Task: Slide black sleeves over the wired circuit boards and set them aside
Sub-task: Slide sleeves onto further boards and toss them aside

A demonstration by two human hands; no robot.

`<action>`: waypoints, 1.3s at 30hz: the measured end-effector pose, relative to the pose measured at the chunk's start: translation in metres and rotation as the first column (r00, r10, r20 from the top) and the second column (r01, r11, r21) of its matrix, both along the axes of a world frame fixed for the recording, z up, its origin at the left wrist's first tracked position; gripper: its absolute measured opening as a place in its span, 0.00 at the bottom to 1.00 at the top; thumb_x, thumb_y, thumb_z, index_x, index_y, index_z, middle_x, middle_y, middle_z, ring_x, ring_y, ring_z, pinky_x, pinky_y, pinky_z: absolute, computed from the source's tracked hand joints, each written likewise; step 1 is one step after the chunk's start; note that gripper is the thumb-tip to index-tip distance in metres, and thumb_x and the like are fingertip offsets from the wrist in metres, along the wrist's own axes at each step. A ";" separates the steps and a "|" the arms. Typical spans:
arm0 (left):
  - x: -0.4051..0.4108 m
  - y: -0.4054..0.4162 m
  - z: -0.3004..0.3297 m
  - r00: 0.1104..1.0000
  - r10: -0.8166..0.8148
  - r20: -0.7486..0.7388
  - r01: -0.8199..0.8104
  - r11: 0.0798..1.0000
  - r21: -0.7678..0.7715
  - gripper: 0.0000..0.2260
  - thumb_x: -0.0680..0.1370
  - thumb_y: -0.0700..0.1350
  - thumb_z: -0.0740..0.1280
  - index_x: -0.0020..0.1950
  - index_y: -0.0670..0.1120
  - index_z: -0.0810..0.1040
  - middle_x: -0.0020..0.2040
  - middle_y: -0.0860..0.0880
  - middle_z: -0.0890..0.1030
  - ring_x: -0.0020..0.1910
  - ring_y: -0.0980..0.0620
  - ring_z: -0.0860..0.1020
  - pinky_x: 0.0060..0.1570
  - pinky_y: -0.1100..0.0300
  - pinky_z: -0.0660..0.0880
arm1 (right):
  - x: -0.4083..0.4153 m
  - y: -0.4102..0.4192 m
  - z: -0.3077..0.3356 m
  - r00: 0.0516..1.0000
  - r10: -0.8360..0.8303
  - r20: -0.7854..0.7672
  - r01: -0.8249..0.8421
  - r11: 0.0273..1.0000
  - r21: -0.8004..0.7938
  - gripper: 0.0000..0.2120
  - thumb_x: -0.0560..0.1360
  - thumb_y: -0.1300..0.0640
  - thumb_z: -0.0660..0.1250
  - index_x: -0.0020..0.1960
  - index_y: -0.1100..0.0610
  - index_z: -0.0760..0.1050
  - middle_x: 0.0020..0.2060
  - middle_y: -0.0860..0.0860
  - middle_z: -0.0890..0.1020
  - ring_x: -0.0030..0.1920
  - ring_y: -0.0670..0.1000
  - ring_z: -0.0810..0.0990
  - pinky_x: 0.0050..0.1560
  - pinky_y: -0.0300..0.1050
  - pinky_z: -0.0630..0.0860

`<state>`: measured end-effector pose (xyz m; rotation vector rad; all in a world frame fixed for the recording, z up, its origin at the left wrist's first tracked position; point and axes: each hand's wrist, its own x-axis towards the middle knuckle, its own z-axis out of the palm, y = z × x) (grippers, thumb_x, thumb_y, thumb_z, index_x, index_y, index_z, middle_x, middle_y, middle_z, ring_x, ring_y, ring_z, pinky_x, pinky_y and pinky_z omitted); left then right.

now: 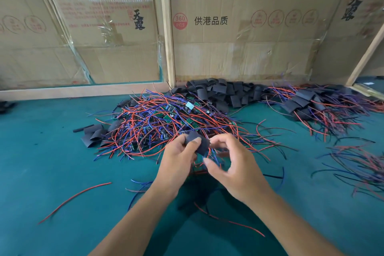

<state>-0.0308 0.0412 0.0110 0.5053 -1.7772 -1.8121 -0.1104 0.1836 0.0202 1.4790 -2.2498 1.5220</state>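
Your left hand (178,159) pinches a black sleeve (197,141) just above the green bench (52,162); your right hand (232,164) curls its fingers round wires beneath it. Beyond lies the tangle of wired circuit boards (166,118), then a heap of loose sleeves (222,91).

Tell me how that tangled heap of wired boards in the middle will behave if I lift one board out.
The wire heap looks floppy and interlaced, so neighbours would probably drag along. Thin leads and small green boards suggest little weight. Loose strands already trail across the green mat, so more may scatter.
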 end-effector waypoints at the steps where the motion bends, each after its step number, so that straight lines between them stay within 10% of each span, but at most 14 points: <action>1: 0.000 0.001 0.001 1.000 0.002 0.029 0.002 0.992 -0.124 0.09 0.80 0.47 0.66 0.43 0.42 0.78 0.28 0.55 0.69 0.27 0.55 0.64 0.28 0.60 0.63 | 0.000 -0.001 -0.002 1.000 -0.030 -0.003 0.030 1.000 0.010 0.21 0.72 0.53 0.74 0.62 0.51 0.72 0.57 0.42 0.79 0.61 0.44 0.78 0.58 0.48 0.77; 13: 0.002 0.001 0.017 0.950 0.311 0.014 -0.204 0.656 -0.727 0.02 0.80 0.50 0.64 0.48 0.55 0.73 0.34 0.55 0.76 0.32 0.56 0.72 0.33 0.60 0.67 | -0.018 -0.001 -0.008 0.958 -0.204 -0.203 0.231 0.966 0.116 0.21 0.75 0.61 0.71 0.67 0.56 0.73 0.59 0.51 0.81 0.56 0.56 0.80 0.54 0.52 0.77; 19: -0.084 -0.038 0.045 0.896 0.396 0.203 0.223 -0.004 -0.975 0.16 0.79 0.37 0.61 0.66 0.45 0.71 0.61 0.46 0.76 0.61 0.43 0.72 0.60 0.52 0.69 | -0.024 0.001 -0.007 0.903 -0.405 -0.145 0.406 0.914 -0.021 0.20 0.72 0.57 0.73 0.62 0.54 0.72 0.45 0.51 0.84 0.44 0.57 0.82 0.43 0.51 0.78; 22: -0.120 -0.052 0.054 0.849 0.400 0.346 0.431 -0.144 -0.891 0.23 0.77 0.34 0.64 0.71 0.48 0.69 0.64 0.47 0.77 0.65 0.44 0.73 0.65 0.50 0.68 | -0.029 0.004 -0.011 0.926 -0.368 -0.082 0.371 0.929 0.016 0.19 0.74 0.54 0.70 0.64 0.51 0.70 0.46 0.48 0.83 0.47 0.53 0.81 0.47 0.50 0.76; 26: -0.131 -0.053 0.063 0.786 0.455 0.419 0.594 -0.365 -0.717 0.08 0.81 0.42 0.65 0.58 0.51 0.75 0.55 0.49 0.83 0.57 0.46 0.79 0.62 0.51 0.70 | -0.037 0.005 -0.013 0.926 -0.372 -0.064 0.373 0.928 0.006 0.19 0.75 0.53 0.68 0.64 0.49 0.70 0.49 0.46 0.82 0.48 0.50 0.80 0.50 0.49 0.77; 31: -0.118 -0.052 0.071 0.835 0.431 0.341 0.538 -0.516 -0.666 0.05 0.81 0.44 0.66 0.57 0.51 0.76 0.53 0.51 0.83 0.54 0.47 0.80 0.57 0.51 0.73 | -0.037 0.004 -0.014 0.933 -0.356 -0.061 0.357 0.934 0.006 0.19 0.75 0.51 0.66 0.65 0.48 0.68 0.48 0.45 0.81 0.48 0.49 0.79 0.49 0.49 0.77; 39: -0.085 -0.058 0.075 0.967 0.217 0.135 0.231 -0.516 -0.825 0.06 0.83 0.46 0.62 0.59 0.49 0.71 0.51 0.50 0.81 0.51 0.47 0.78 0.55 0.53 0.70 | -0.038 0.005 -0.012 0.922 -0.381 -0.070 0.377 0.924 -0.069 0.17 0.76 0.54 0.69 0.64 0.52 0.72 0.49 0.47 0.81 0.46 0.50 0.79 0.46 0.50 0.77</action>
